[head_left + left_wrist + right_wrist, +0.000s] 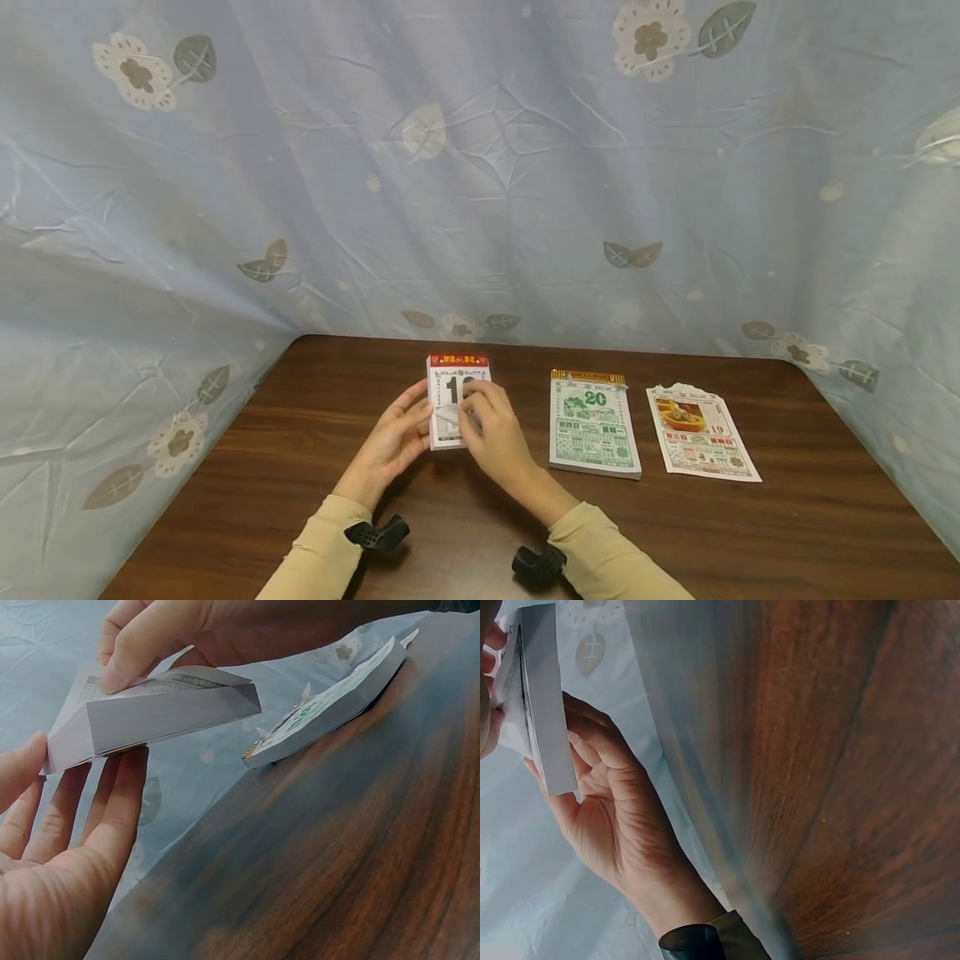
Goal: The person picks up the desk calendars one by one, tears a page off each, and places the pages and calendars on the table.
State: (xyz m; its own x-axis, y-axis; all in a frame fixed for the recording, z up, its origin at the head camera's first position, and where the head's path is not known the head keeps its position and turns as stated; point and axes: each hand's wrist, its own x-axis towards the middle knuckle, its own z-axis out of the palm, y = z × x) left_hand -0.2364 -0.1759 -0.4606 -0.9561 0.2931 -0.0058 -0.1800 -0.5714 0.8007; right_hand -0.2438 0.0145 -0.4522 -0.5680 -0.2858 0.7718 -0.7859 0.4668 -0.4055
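Observation:
A small tear-off calendar (450, 371) with a red header and a large black number is held up by my left hand (392, 442). The left fingers support it from beneath and the thumb rests along its edge, as the left wrist view shows on the thick pad (172, 718). My right hand (497, 432) is over the calendar's face and pinches its top page (447, 413), whose lower part is bent up. In the right wrist view the pad (546, 705) stands edge-on, with the right fingertips at its face. The right hand covers part of the number.
A thicker calendar pad (592, 429) with a green 20 lies on the brown wooden table (450, 542), right of my hands. Farther right is a torn-off page (703, 433) with a food picture and a red 19. A patterned curtain (480, 167) hangs behind the table.

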